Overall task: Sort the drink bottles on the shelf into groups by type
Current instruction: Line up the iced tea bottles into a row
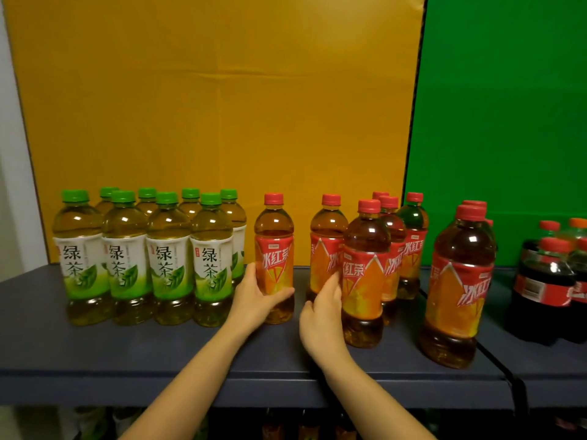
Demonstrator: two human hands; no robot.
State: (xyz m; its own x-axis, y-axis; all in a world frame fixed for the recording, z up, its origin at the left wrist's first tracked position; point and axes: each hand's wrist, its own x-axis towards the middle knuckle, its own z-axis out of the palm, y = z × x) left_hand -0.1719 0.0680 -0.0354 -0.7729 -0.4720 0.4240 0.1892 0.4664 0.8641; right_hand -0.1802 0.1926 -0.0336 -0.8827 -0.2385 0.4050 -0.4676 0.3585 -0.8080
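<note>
Several green-capped green tea bottles (168,258) stand grouped in two rows at the left of the dark shelf (158,350). Right of them stands a red-capped iced black tea bottle (274,249); my left hand (254,296) grips its lower part. My right hand (320,315) reaches between two more iced tea bottles, its fingers touching the rear one (327,249) beside the nearer one (365,274). Further iced tea bottles (409,246) stand behind, and a large near one (457,287) stands to the right.
Dark cola bottles (546,281) with red caps stand at the far right on the adjoining shelf section. A yellow board (216,106) and a green board (502,122) back the shelf. More bottles show dimly on the level below.
</note>
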